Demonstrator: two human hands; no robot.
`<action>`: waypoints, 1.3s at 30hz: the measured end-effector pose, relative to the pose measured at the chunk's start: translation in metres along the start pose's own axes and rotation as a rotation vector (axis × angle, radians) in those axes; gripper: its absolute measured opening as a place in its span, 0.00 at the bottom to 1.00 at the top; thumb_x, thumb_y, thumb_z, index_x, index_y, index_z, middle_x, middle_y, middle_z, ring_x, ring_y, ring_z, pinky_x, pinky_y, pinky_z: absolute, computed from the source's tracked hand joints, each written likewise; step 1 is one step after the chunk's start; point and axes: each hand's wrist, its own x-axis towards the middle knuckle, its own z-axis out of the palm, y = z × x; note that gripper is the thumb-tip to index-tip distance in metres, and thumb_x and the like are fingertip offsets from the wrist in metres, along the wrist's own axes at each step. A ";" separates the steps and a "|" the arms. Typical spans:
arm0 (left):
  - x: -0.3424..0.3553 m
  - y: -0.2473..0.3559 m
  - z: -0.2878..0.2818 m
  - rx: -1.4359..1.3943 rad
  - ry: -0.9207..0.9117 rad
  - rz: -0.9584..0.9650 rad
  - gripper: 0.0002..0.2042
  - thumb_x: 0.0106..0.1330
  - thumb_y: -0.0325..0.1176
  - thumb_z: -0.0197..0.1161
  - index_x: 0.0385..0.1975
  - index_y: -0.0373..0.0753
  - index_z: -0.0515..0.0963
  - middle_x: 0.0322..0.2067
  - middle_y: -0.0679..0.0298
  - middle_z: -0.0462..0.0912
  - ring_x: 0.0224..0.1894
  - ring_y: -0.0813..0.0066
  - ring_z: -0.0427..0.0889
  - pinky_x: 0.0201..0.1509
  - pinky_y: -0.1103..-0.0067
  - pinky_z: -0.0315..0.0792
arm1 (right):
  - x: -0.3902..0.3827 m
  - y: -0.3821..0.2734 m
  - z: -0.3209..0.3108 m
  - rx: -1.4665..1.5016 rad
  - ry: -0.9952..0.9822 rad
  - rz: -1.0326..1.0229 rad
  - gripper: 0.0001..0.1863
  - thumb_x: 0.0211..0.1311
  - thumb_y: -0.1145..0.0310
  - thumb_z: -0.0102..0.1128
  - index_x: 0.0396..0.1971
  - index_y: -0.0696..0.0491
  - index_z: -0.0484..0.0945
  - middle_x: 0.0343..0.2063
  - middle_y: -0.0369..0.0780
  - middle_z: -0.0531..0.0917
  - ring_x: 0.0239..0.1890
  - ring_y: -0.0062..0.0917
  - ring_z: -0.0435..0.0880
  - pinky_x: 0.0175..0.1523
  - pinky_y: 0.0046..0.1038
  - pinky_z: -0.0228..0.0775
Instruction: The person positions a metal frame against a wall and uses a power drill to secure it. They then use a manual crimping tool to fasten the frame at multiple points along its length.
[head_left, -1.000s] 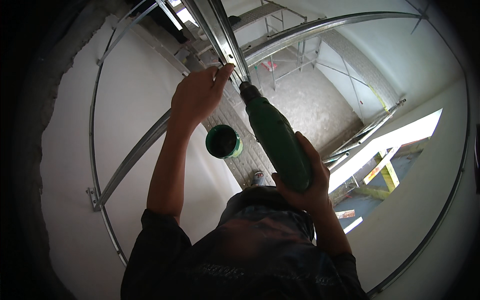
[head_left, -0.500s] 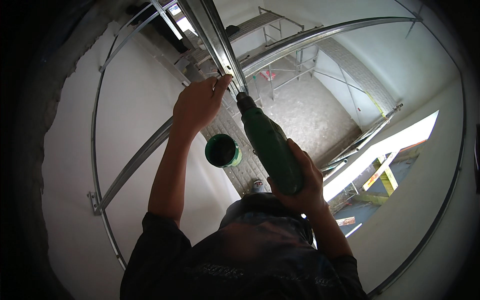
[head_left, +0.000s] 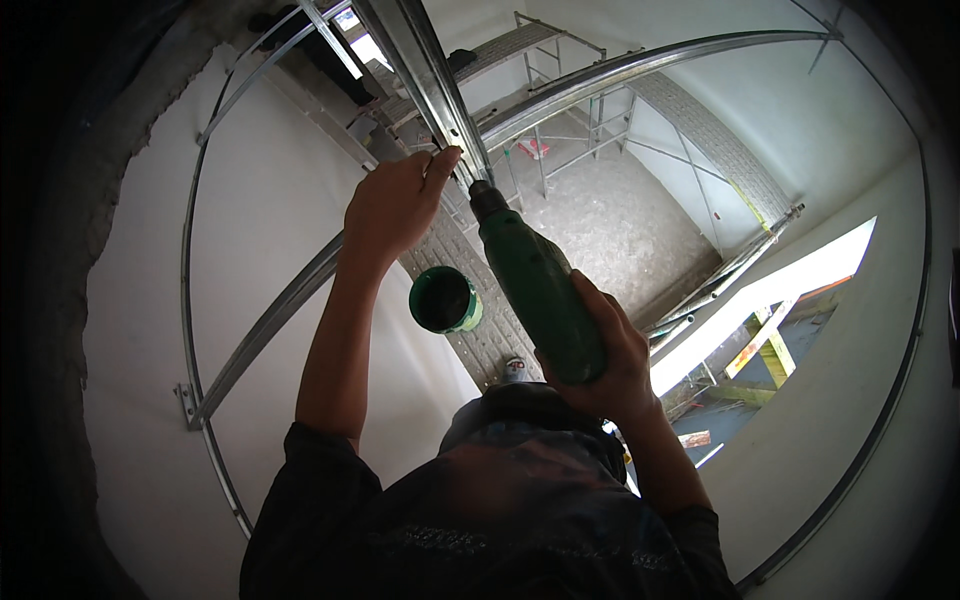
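My right hand [head_left: 610, 360] grips a green power drill [head_left: 535, 285], its dark chuck against a silver metal channel [head_left: 410, 60] that runs up from the middle toward the top of the picture. Left of the chuck, my left hand [head_left: 395, 200] has its fingertips closed on the channel's edge; the undersides of the fingers are hidden. Below, a green bucket [head_left: 445, 298] with a dark inside stands on a perforated scaffold plank [head_left: 480, 355], where one of my feet shows.
Curved-looking metal rails [head_left: 640, 60] cross the room and run along white walls [head_left: 140, 300]. Scaffolding [head_left: 560, 165] stands over the grey floor [head_left: 620, 230]. A co-worker's dark-clad legs [head_left: 335, 70] show at upper left. A bright window opening [head_left: 780, 300] with timber beyond is at right.
Since a second ago, channel, drill, bucket and left hand sit slightly lower in the picture, with the background shifted too. The last half second shows little change; both hands keep their holds.
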 end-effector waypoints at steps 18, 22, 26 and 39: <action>0.000 -0.003 0.000 -0.037 -0.010 0.019 0.31 0.76 0.60 0.44 0.37 0.35 0.83 0.14 0.56 0.75 0.21 0.58 0.79 0.33 0.63 0.73 | 0.000 0.005 -0.001 -0.069 -0.007 -0.052 0.47 0.41 0.70 0.75 0.67 0.52 0.68 0.53 0.48 0.81 0.44 0.42 0.88 0.47 0.37 0.82; -0.007 -0.002 0.003 -0.066 -0.057 0.046 0.32 0.76 0.61 0.44 0.34 0.36 0.82 0.12 0.60 0.73 0.19 0.63 0.77 0.31 0.66 0.72 | 0.003 0.010 0.006 -0.153 0.008 -0.078 0.48 0.39 0.70 0.75 0.68 0.48 0.67 0.54 0.45 0.80 0.43 0.42 0.87 0.46 0.38 0.82; -0.002 -0.002 0.002 -0.107 -0.035 0.015 0.32 0.75 0.62 0.44 0.34 0.36 0.81 0.12 0.62 0.72 0.18 0.66 0.76 0.31 0.68 0.71 | 0.019 0.016 0.006 -0.099 -0.038 -0.029 0.47 0.43 0.71 0.77 0.68 0.50 0.66 0.53 0.47 0.82 0.50 0.43 0.86 0.51 0.37 0.81; -0.005 0.002 0.004 -0.026 0.024 0.011 0.32 0.76 0.62 0.42 0.32 0.37 0.81 0.13 0.62 0.74 0.20 0.66 0.78 0.33 0.68 0.72 | 0.012 0.012 0.007 0.072 -0.023 0.084 0.47 0.47 0.70 0.78 0.70 0.53 0.63 0.54 0.49 0.82 0.55 0.36 0.85 0.57 0.34 0.78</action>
